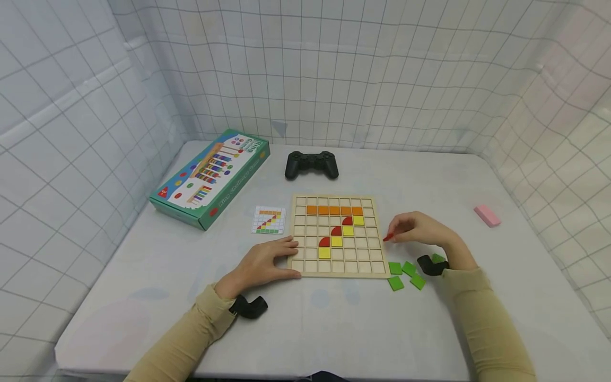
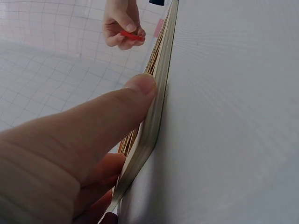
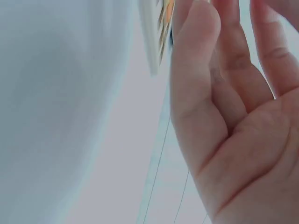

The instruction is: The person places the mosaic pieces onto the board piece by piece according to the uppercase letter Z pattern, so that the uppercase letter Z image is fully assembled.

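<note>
A wooden grid board [image 1: 340, 275] lies flat on the table. Along its upper part runs a row of orange square tiles [image 1: 334, 210]; below, yellow squares [image 1: 336, 241] and three red quarter-round tiles [image 1: 336, 231] step down leftward. My left hand [image 1: 262, 262] rests at the board's left edge, thumb by the near corner. In the left wrist view the thumb [image 2: 142, 86] touches the rim. Just off the board's right side, my right hand [image 1: 417, 229] pinches a small red tile [image 1: 388, 237]. Its fingers hide the tile in the right wrist view.
Several green square tiles [image 1: 395, 283] lie near the board's lower right corner, one partly behind the right wrist. A pattern card [image 1: 269, 220] lies left of the board. Further back are a game box [image 1: 212, 178] and a black game controller [image 1: 312, 163]. A pink eraser-like block [image 1: 487, 215] lies far right.
</note>
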`<state>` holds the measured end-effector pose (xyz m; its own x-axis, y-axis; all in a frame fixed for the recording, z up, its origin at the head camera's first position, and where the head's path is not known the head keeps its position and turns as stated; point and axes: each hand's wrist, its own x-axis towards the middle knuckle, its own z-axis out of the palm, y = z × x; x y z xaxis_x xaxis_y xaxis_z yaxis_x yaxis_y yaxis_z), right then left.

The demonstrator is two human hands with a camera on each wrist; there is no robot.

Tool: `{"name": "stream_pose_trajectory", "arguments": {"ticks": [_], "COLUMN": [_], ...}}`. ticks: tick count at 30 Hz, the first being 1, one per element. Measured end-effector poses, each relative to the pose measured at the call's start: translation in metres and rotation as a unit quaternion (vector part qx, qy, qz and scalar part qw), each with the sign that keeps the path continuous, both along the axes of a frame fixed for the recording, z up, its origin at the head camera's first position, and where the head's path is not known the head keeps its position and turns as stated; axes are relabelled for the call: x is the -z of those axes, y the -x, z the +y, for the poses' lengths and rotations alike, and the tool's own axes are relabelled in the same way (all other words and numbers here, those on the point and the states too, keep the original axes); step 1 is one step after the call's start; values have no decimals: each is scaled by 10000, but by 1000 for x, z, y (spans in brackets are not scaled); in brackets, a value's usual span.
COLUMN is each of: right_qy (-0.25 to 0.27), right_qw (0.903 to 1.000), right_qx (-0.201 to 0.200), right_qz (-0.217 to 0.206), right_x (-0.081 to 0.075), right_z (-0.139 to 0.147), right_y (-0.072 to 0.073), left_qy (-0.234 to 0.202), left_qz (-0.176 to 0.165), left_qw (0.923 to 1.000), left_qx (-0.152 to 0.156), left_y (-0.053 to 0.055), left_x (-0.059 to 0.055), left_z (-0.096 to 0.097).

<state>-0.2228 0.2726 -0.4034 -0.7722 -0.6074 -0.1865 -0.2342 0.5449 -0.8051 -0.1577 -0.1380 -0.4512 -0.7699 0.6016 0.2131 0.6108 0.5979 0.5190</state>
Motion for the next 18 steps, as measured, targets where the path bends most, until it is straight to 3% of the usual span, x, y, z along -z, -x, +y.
{"name": "stream_pose_trajectory", "arguments": {"ticks": [7,13,18], "right_qy": [54,-5,-354], "right_qw": [9999,9973,9921], "right_qx": [-128,-729,-1161], "right_qz": [40,118,307], "right_x": [-10,-14,-15], "right_z": [-48,-90,-123], "right_y": [9,16,16], "left_qy": [20,34,70], "left_qz": [-7,-12,-49], "left_qw": [10000,10000,10000], "left_qx": [-15,-6,8], "left_y": [0,0,1], "left_x": [0,-1,-1], "left_z": [0,0,0]}}
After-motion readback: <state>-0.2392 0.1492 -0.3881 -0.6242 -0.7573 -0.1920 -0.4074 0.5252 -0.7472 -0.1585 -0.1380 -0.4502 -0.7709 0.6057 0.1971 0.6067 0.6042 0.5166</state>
